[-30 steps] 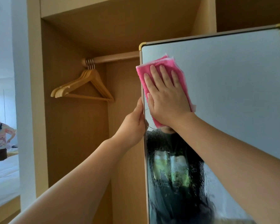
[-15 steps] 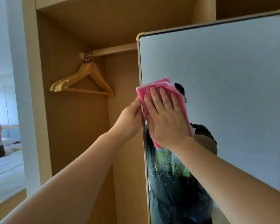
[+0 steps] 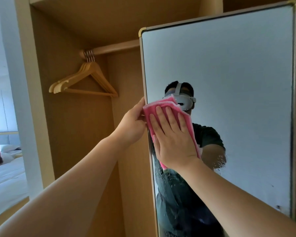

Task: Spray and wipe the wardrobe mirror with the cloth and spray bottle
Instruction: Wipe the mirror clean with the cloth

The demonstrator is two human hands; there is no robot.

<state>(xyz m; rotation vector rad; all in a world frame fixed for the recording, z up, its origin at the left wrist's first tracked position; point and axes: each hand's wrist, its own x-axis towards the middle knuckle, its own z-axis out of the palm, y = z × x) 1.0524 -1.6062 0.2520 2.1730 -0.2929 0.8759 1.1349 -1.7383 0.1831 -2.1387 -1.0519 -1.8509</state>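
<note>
A: Risks from here?
B: The right hand lies flat with straight fingers and only presses the pink cloth to the mirror. Nothing pinches the cloth, so a fast stroke could let it slip out and drop. The mirror panel also looks free to swing. If the left hand lets go, the push would likely swing it away.
A: Left hand?
B: It grips the mirror's left edge with fingers wrapped behind the frame, just beside the cloth.
A: Cloth position?
B: Under the right palm, against the glass near the left edge. Its top corners stick out above the fingertips.
A: Anything else?
B: There are wet droplets below and to the right of the hands; skip them and they probably dry as streaks. The spray bottle is not in view. Hangers are inside the wardrobe, well apart.
</note>
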